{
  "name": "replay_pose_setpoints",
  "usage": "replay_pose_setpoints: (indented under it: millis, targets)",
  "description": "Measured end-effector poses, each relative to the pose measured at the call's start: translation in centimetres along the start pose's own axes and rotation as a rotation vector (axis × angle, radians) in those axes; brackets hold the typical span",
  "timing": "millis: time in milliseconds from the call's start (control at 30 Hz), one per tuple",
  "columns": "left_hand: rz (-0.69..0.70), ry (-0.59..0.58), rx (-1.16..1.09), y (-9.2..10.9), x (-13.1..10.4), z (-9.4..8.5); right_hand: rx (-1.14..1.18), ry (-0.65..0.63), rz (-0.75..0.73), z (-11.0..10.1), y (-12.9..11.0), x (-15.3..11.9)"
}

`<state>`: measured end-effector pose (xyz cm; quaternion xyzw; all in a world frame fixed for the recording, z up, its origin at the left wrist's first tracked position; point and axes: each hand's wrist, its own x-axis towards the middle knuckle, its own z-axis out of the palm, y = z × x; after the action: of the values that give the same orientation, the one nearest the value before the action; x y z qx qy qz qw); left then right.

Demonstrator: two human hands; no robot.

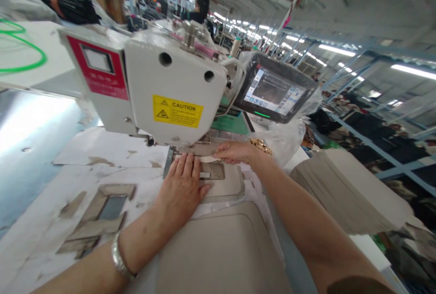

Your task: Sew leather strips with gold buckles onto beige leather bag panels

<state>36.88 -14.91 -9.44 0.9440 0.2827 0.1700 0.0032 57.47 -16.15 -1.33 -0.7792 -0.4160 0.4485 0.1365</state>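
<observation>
My left hand [185, 186] lies flat, palm down, on a beige panel [231, 184] under the head of a sewing machine [170, 76]. Its fingers are stretched out toward the machine. To the right, my right hand [233, 152] pinches the end of a thin pale strip [208, 159] that runs along the panel above a rectangular opening. A metal clamp piece [168, 162] stands at the panel's left edge. Nearer to me, a larger beige panel [218, 253] with a rounded corner lies on the table.
A stack of beige panels [354, 189] leans at the right. Taped cardboard pieces [91, 214] lie on the white-covered table at left. A lit control screen [274, 89] and crumpled clear plastic [284, 142] are beside the machine. A person [200, 7] is in the background.
</observation>
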Motion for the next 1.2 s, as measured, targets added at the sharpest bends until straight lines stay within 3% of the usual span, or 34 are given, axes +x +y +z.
replay_pose_setpoints:
  millis: [100,200,333,533,933,1100,1200]
  targets:
    - [-0.016,0.007,0.028,0.1,0.0,0.2,0.01,-0.017,0.055,0.8,-0.1,-0.1]
    - [-0.014,0.013,0.052,0.2,0.1,0.2,0.02,0.044,0.055,1.2,0.0,-0.3]
    - [0.007,0.018,0.032,-0.2,0.4,-0.1,-0.054,0.094,0.003,0.9,0.8,-0.4]
    - [0.084,-0.049,-0.047,-0.8,1.1,-0.4,-0.082,0.109,0.074,0.0,2.3,-0.2]
    - [0.121,-0.07,0.052,-0.6,1.1,-0.3,-0.087,0.131,0.139,0.3,1.7,-0.5]
    - [0.135,-0.052,0.071,-0.6,1.2,-0.4,-0.275,0.335,-0.029,0.5,0.4,-1.9]
    - [0.145,-0.067,0.061,-0.6,1.2,-0.6,-0.087,0.344,-0.061,0.4,0.0,-2.5]
